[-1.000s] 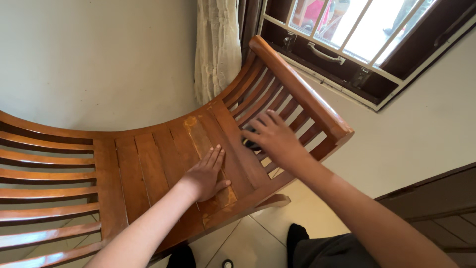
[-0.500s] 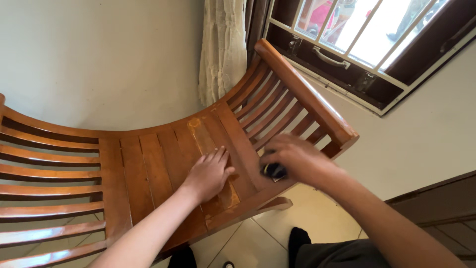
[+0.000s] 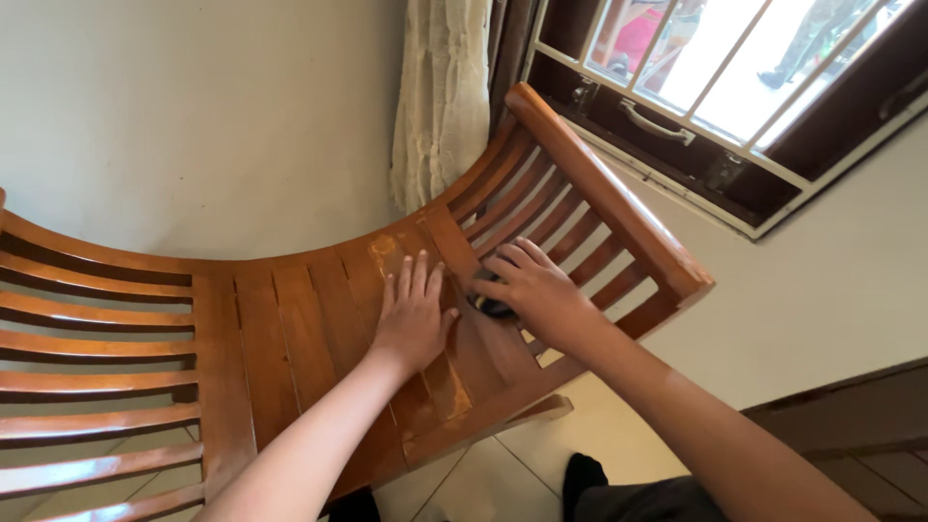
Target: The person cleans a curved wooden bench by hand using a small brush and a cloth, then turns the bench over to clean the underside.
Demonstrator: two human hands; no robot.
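Fingers (image 3: 509,263) of the right hand (image 3: 535,290) cover a small dark object (image 3: 493,307) on the wooden chair (image 3: 319,290).

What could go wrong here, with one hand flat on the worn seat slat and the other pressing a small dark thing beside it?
The right hand works the small dark object close to the left hand; a slip could scrape its fingers. The open gaps between the chair's side slats lie right beside the right hand, so the object or a fingertip might catch there. The worn patch could roughen further.
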